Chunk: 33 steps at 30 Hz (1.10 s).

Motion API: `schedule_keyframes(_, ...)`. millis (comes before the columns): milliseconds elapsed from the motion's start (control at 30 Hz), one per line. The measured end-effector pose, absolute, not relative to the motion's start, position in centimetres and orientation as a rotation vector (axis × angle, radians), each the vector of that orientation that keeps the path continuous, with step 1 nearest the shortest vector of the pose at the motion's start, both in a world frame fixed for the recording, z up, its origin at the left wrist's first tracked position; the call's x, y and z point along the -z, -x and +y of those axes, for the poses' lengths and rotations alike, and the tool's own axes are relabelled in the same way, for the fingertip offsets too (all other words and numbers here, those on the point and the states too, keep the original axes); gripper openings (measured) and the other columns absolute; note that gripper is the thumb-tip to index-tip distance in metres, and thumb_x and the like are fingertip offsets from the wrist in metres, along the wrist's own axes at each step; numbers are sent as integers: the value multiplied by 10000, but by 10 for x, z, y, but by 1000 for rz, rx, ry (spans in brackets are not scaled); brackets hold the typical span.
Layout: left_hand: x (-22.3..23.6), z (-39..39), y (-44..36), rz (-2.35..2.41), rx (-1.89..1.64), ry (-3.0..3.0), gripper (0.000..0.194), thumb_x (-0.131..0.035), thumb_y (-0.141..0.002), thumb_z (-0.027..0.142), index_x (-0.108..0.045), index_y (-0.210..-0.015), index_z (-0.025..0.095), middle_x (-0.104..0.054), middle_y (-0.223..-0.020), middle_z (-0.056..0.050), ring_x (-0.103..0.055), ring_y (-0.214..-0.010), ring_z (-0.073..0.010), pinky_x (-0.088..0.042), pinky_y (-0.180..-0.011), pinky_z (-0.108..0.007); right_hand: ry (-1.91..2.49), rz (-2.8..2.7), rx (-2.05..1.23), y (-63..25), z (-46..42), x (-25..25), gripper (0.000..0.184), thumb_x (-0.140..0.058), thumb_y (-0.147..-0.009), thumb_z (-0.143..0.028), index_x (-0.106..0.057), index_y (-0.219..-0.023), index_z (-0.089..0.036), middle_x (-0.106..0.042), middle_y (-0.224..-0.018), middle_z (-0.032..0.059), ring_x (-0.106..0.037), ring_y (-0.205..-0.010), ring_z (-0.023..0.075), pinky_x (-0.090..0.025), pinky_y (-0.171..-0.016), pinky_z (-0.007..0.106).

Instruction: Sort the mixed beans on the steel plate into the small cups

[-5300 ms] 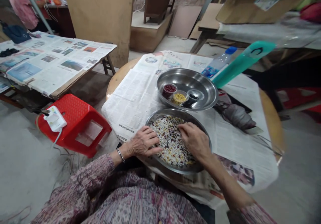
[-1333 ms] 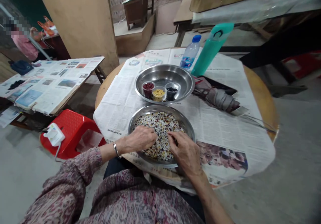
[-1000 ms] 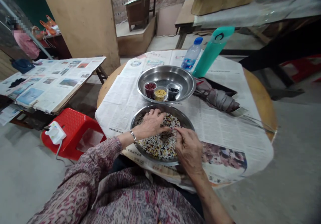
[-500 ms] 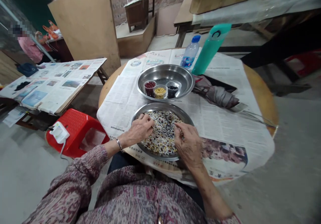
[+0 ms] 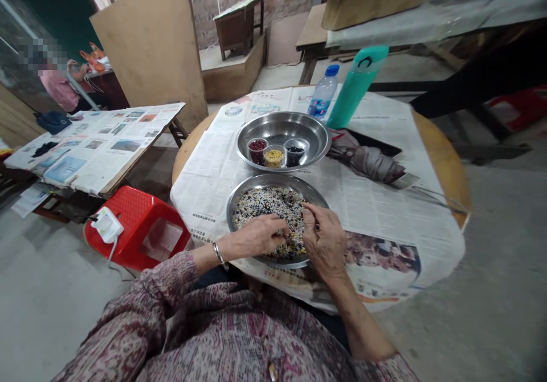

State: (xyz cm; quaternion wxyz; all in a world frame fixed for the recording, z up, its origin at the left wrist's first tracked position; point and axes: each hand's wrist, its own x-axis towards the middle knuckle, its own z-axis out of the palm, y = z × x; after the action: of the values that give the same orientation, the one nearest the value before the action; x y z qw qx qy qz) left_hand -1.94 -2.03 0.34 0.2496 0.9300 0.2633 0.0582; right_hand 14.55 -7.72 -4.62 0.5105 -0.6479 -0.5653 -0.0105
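Observation:
A steel basin (image 5: 234,195) on the table holds a mix of white grains, dark beans and yellow kernels (image 5: 273,202). My left hand (image 5: 260,235) reaches over the basin's near side, fingers curled down at the grains; what is in its fingertips is hidden. At the right rim, my right hand (image 5: 325,238) is closed with thumb and fingers together, and its contents do not show clearly. Behind stands a second steel basin (image 5: 299,124) with three clear cups: a cup of red beans (image 5: 257,151), a cup of yellow kernels (image 5: 273,157) and a cup of black beans (image 5: 295,153).
Newspaper covers the round table (image 5: 384,211). Beyond the basins are a water bottle (image 5: 323,92), a teal bottle (image 5: 358,85) and a folded grey umbrella (image 5: 367,159). On the left, a red stool (image 5: 132,214) carries a white power adapter (image 5: 106,225). A person (image 5: 60,88) sits far left.
My left hand has moved right and toward me across the basin. The grains appear more spread out. My right hand stays near the right rim with slightly shifted fingers.

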Motion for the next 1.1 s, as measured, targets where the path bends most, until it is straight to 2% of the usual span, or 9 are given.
schedule_keyframes(267,4,-27,11,263,47,-2768,300,-485,-901,53,-633,-1116,199,-608,-1156,-73,-561,-1081,-181,-438,-1016,-313,1569,-1375,16,-145,-78,47,326,-424,-971,-360,-664,-1077,-166,-703,-1035,124,-606,-973,224,-486,-894,391)
schedule_keyframes(400,5,-9,0,529,-36,-2956,253,-463,-932,124,-621,-1125,166,-548,-1181,-111,-501,-1118,-233,-475,-953,-343,1572,-1368,18,-145,-78,46,318,-428,-967,-349,-669,-1077,-173,-703,-1026,119,-613,-961,222,-489,-895,399)
schedule_keyframes(600,-2,16,21,1118,-25,-2859,236,-417,-983,181,-620,-1101,195,-537,-1164,-89,-496,-1082,-224,-503,-868,-336,1565,-1369,12,-144,-78,43,298,-451,-960,-333,-678,-1080,-180,-710,-1011,112,-628,-956,221,-505,-884,398)
schedule_keyframes(700,-9,12,43,1232,16,-2758,208,-482,-988,306,-606,-1114,197,-534,-1156,-81,-515,-1062,-221,-496,-898,-356,1572,-1362,24,-144,-78,43,289,-459,-958,-332,-682,-1062,-180,-714,-994,107,-632,-939,219,-506,-873,391)
schedule_keyframes(767,-14,3,55,1155,15,-2703,362,-604,-916,469,-575,-1162,204,-528,-1148,-74,-526,-1058,-230,-495,-911,-368,1572,-1371,26,-144,-78,43,288,-459,-959,-331,-682,-1058,-179,-716,-991,106,-632,-933,218,-506,-869,386)
schedule_keyframes(833,-15,-8,60,1000,18,-2662,507,-699,-832,518,-544,-1199,205,-522,-1127,-69,-536,-1043,-230,-497,-912,-362,1573,-1388,19,-144,-79,43,289,-463,-958,-332,-680,-1063,-173,-715,-992,109,-631,-933,218,-506,-864,381)
schedule_keyframes(900,-12,-19,57,894,23,-2616,459,-715,-842,411,-534,-1204,194,-522,-1116,-71,-552,-1005,-211,-501,-896,-337,1577,-1400,18,-145,-79,44,289,-472,-955,-338,-680,-1058,-166,-715,-983,111,-632,-920,217,-506,-860,378)
schedule_keyframes(1000,-1,-26,37,867,-17,-2561,278,-578,-907,183,-550,-1183,189,-540,-1114,-71,-577,-943,-178,-507,-864,-308,1586,-1400,26,-145,-79,45,289,-475,-952,-349,-684,-1041,-171,-717,-969,108,-634,-903,215,-506,-856,376)
schedule_keyframes(1100,10,-19,8,790,-81,-2590,212,-486,-914,115,-591,-1091,165,-584,-1032,-71,-585,-946,-185,-504,-894,-318,1585,-1401,26,-145,-79,45,293,-470,-951,-361,-682,-1032,-177,-716,-974,106,-632,-911,217,-501,-860,376)
